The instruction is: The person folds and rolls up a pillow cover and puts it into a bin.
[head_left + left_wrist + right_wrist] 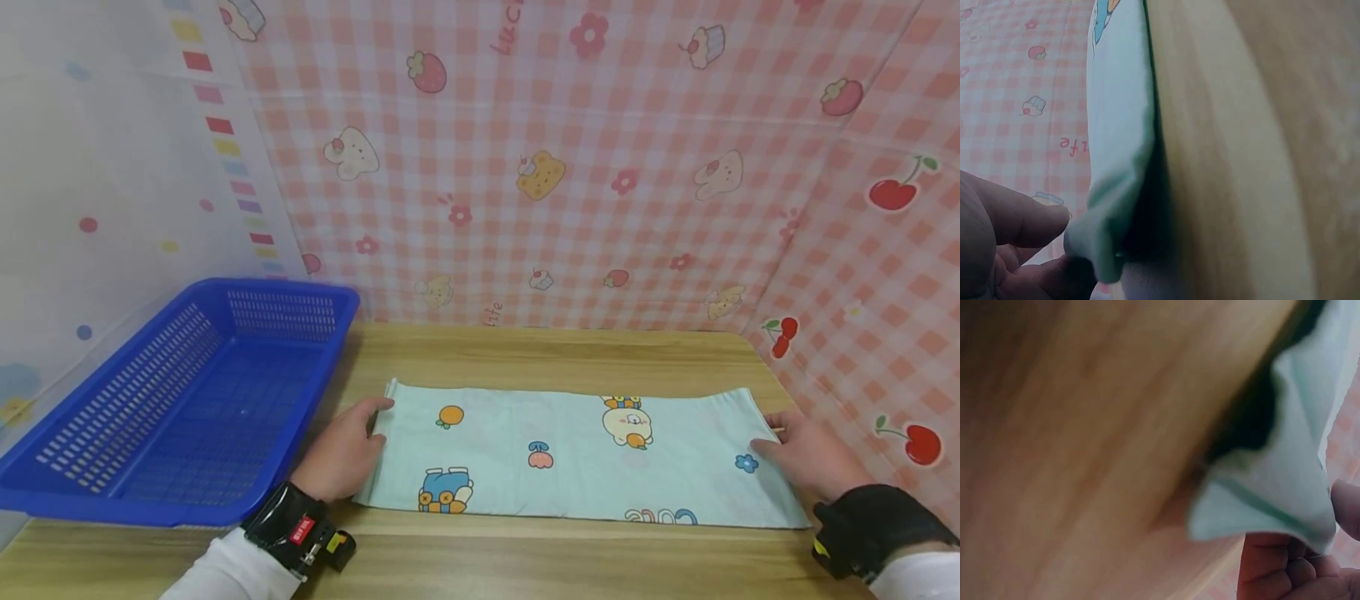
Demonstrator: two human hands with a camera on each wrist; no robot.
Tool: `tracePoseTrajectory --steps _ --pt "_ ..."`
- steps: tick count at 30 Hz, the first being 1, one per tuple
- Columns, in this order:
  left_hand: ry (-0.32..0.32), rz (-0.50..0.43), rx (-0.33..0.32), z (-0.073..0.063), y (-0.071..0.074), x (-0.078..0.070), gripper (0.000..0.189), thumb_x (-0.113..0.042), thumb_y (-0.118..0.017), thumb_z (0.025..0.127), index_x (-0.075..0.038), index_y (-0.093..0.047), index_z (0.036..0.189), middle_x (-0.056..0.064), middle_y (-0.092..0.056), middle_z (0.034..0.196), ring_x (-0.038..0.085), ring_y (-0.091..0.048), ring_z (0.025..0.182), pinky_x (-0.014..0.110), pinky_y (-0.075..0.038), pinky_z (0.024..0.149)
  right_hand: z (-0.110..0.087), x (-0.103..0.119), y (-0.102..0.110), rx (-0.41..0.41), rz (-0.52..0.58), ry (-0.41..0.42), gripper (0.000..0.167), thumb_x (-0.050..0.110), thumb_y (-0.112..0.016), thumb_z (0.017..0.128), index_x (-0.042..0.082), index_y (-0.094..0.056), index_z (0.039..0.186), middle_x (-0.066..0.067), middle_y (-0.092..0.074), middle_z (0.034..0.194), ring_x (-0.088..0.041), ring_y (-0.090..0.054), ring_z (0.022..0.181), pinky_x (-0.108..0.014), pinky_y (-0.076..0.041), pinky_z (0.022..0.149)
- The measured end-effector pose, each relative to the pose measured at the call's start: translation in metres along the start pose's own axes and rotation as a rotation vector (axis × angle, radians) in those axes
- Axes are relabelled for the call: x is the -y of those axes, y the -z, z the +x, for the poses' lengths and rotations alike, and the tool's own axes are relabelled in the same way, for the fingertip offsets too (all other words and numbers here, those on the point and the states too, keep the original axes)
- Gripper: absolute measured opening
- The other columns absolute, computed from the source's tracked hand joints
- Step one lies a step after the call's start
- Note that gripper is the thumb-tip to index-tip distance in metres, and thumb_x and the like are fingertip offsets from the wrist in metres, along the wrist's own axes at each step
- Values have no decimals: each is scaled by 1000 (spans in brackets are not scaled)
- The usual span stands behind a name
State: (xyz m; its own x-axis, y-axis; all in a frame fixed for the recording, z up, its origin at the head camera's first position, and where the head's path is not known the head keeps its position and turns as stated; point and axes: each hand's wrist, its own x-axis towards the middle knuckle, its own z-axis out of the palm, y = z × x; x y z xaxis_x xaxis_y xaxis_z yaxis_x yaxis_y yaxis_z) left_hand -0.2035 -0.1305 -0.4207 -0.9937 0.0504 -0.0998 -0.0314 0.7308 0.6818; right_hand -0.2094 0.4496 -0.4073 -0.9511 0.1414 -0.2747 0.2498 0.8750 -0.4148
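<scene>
A pale mint cloth (577,467) with cartoon prints lies on the table as a long folded strip, oranges, a flower and a bear-like figure on its top face. My left hand (345,446) holds its left short edge, with thumb and fingers on either side. At the opposite end my right hand (810,454) pinches the right edge, the thumb on top and the fingers underneath. In the left wrist view the cloth's end (1100,237) is bunched and lifted by the fingers. A raised, bent end of the cloth (1266,494) shows in the right wrist view.
To the left stands a blue plastic basket (300,290) with slotted walls, close to my left forearm. Wood-grain table (555,354) shows behind and in front of the cloth. A pink checked sheet (487,167) hangs behind, and another checked sheet (907,350) borders the right.
</scene>
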Motion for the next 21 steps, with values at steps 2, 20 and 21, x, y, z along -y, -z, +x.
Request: tracePoseTrajectory --steps 2,20,21 --pt "2 9 2 0 0 1 46 -4 -51 105 -6 -51 151 22 -48 160 35 -53 138 62 -42 115 -1 -1 0 16 -34 6 75 29 -70 100 -24 -37 142 -45 -54 129 -48 -59 102 -63 -53 94" --pt "-1 72 11 -1 3 1 38 -7 -62 101 -3 -64 138 20 -65 140 25 -61 98 47 -54 91 -4 -8 4 106 -91 7 70 25 -75 97 -24 -45 136 -39 -62 120 -36 -63 92 -53 -58 86" --pt "-5 74 16 -1 3 2 37 -7 -63 100 -3 -65 137 20 -66 138 24 -61 92 45 -54 88 -5 -8 4 110 -91 10 71 24 -75 96 -24 -44 137 -38 -62 120 -36 -63 92 -53 -59 86"
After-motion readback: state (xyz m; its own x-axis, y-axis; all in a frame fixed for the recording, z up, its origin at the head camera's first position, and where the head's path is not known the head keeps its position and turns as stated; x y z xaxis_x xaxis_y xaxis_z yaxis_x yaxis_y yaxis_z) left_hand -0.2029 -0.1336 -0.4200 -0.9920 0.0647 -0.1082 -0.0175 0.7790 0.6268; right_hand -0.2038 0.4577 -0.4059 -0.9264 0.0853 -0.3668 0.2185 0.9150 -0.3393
